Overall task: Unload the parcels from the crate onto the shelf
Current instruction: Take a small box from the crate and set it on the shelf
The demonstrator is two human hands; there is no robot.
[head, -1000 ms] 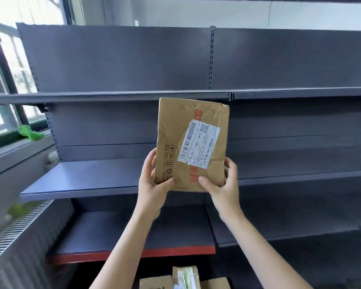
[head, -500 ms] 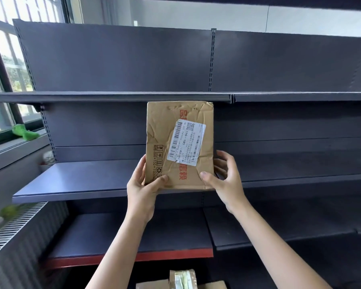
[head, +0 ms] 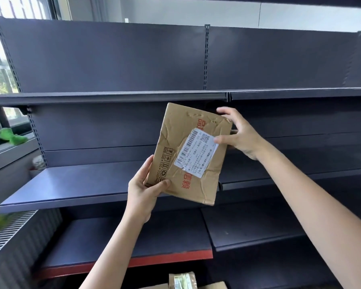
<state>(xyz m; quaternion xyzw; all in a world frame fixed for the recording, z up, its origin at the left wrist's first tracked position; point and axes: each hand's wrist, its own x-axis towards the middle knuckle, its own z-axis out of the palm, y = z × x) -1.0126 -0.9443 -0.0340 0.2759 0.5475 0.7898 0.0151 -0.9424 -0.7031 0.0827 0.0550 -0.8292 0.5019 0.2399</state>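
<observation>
The left hand grips the lower left corner of the tilted cardboard parcel, held before the middle shelf; the right hand holds its upper right edge, fingers curled round it.

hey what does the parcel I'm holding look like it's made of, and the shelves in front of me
The parcel: brown cardboard, matte, judging by its creases, dents and printed markings; the white label on it looks like paper. The shelves: probably painted or coated metal, dark grey with a smooth, faintly glossy finish, thin folded front edges and slotted uprights.
</observation>
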